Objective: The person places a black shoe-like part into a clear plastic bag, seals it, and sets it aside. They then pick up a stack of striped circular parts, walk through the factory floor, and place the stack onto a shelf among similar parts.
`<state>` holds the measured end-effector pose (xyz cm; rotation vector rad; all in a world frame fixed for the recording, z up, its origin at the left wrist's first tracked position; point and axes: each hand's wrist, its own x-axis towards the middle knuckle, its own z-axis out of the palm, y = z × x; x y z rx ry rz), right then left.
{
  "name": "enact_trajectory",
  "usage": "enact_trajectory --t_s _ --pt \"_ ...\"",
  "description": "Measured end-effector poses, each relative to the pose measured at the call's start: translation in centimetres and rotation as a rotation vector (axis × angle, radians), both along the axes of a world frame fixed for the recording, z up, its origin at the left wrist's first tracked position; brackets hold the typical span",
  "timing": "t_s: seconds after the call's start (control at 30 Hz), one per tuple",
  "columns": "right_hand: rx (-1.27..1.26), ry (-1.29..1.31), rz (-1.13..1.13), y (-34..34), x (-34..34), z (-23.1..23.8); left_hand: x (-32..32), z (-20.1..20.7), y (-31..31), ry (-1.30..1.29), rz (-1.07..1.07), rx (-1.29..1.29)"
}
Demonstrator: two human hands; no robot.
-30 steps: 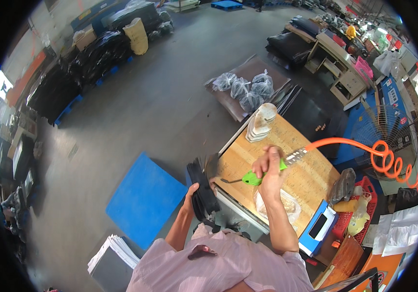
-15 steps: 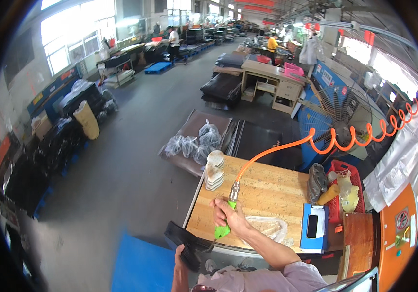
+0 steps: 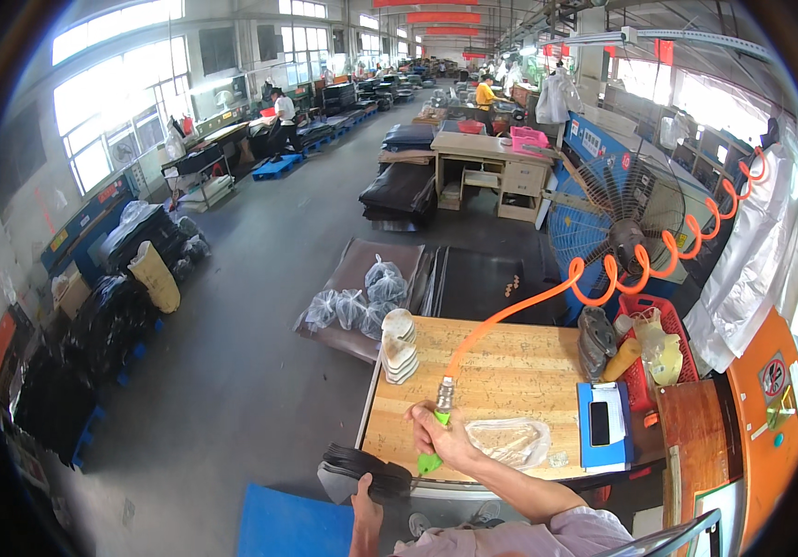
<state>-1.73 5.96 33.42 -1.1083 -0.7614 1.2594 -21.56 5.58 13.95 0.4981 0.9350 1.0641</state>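
Observation:
My right hand is closed round a green air blow gun above the near left part of the wooden table. An orange coiled hose runs from its metal fitting up to the right. My left hand grips a stack of thin black sheets just off the table's near left corner. The stack's edges are fanned, and its upper face is dark and flat. My left thumb lies against it; the other fingers are hidden beneath.
On the table stand a stack of pale, insole-shaped pieces, a clear plastic bag and a blue clipboard with a phone. A red basket stands at the right. A large fan is beyond. A blue panel lies below left.
The black stack has turned from upright to flatter, its edges now fanned toward me. My left hand has risen with it. The view has shifted; my right hand keeps its grip on the blow gun.

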Motion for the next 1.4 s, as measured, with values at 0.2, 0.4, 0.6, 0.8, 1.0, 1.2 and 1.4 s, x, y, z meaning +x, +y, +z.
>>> enact_trajectory --t_s 0.2,0.4,0.6,0.8,1.0,1.2,1.4 --pt "-0.001 0.127 -0.132 0.6 -0.9 -1.2 0.3 -0.7 -1.1 -0.298 -0.038 -0.076" --pt "0.052 -0.056 -0.017 0.2 -0.3 -1.4 1.9 -0.9 -2.0 -0.064 0.125 -0.113" --pt "-0.08 0.038 -0.03 -0.4 0.1 -1.7 0.7 0.1 -1.8 -0.297 -0.025 -0.093" --pt "-0.052 0.226 -0.166 1.4 0.6 -2.3 1.4 -1.4 -0.7 0.226 0.06 -0.105" --pt "0.028 0.055 -0.217 3.0 1.6 -0.9 1.6 0.3 -1.3 -0.148 -0.102 0.032" --pt "-0.147 0.049 -0.041 2.7 2.8 0.7 1.0 1.5 -1.5 -0.76 -0.261 0.063" --pt "-0.004 -0.003 -0.165 0.3 2.4 0.9 -0.4 -0.7 -1.6 -0.497 -0.164 -0.203"
